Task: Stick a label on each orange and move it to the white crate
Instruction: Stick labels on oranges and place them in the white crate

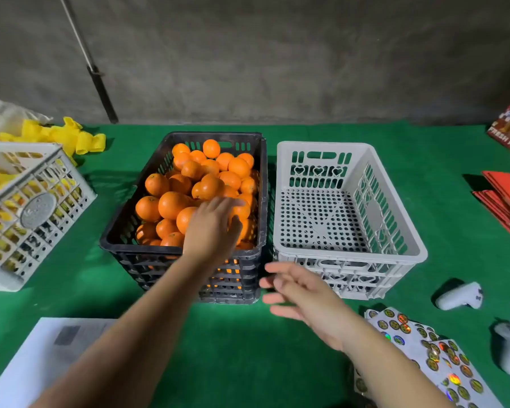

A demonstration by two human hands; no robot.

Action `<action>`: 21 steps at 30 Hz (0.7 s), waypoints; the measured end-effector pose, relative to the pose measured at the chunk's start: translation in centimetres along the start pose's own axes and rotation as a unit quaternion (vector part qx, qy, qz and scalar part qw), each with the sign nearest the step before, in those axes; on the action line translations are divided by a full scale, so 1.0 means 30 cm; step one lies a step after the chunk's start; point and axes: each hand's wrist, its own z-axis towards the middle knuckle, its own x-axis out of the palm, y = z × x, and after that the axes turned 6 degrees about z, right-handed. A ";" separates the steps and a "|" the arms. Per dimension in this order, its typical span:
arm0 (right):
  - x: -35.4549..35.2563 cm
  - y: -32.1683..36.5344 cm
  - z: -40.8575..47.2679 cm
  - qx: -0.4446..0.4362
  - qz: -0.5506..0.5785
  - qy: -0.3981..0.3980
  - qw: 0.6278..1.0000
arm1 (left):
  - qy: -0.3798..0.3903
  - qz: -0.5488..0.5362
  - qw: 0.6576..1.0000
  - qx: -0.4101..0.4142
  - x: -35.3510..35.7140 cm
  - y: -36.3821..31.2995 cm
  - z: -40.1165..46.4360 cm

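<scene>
I see a green tabletop (pixel 236 343) under a grey wall (pixel 277 54). My left hand (pixel 211 228) lies flat-fingered on the oranges (pixel 195 184) in the black crate (pixel 124 231); the right hand (pixel 304 295) hovers open, holding nothing, before the white crate (pixel 407 231), label sheets (pixel 430 351) nearby.

Left arm was stretched forward and up from lower left, forearm bare, wrist roughly straight. Left hand (pixel 212 228) was palm-down, back of hand toward the camera, fingers (pixel 233 203) extended forward and loosely together, not curled round anything visible; what the fingertips touched was hidden under the hand. Right arm came in from lower right, forearm bare, angled up-left. Right hand (pixel 304 298) hovered lower and nearer than the left, fingers spread and relaxed, pointing left, holding nothing. Motion-blurred at the fingertips. Hands well apart, not touching.
</scene>
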 end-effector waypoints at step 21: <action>-0.432 -0.559 -0.188 0.133 -0.491 -0.324 0.798 | -0.065 -0.236 0.969 0.021 0.031 -0.190 -0.135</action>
